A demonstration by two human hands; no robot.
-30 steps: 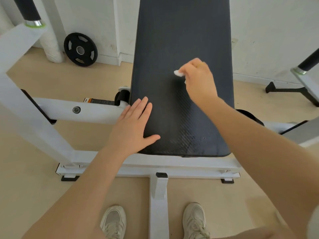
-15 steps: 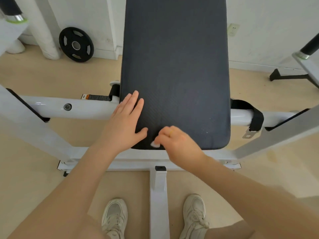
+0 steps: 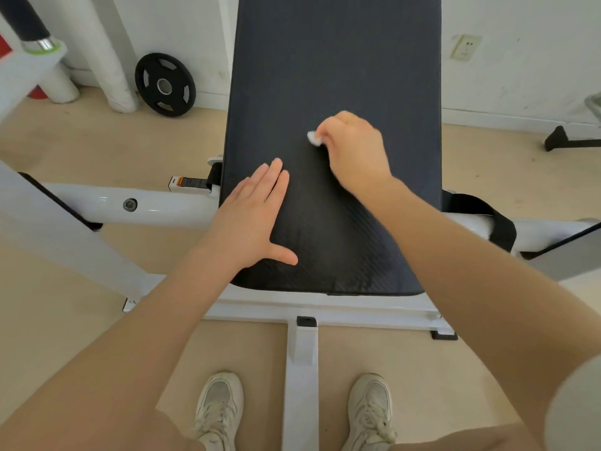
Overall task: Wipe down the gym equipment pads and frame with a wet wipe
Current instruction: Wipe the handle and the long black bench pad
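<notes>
Black textured vinyl covers the bench pad (image 3: 335, 76), a long rectangular cushion running from the near edge of the white frame (image 3: 325, 309) up toward the wall.

Right hand (image 3: 354, 151): grip clenched around a small white wet wipe (image 3: 313, 137). Only a crumpled tip of the wipe shows past the curled fingers, on the hand's left side. Wipe is pressed to the pad surface about midway across its width, somewhat past the left hand's fingertips. Forearm crosses the pad's near right corner.

Left hand (image 3: 252, 219): grip released, palm flat on the pad near its left edge, fingers straight and held together, thumb spread out toward the pad's near edge. It holds nothing.

Pad surface close to the near edge shows a woven, slightly glossy sheen between the two hands; cannot tell whether that is moisture or just the texture catching light.

Frame: a white round crossbar (image 3: 140, 205) runs out from under the pad's left edge, with a bolt head on it and a small warning label (image 3: 187, 183) beside the pad. A black strap (image 3: 487, 219) wraps the matching bar at the pad's right edge. A white centre rail (image 3: 300, 385) runs from the frame's near edge back between two pale sneakers (image 3: 219, 408) on the tan floor (image 3: 81, 141).

Far left, against the wall: a black weight plate (image 3: 165, 85) leaning upright, just beside a white padded roll (image 3: 104, 60). A wall socket (image 3: 465, 47) sits to the right of the pad.
</notes>
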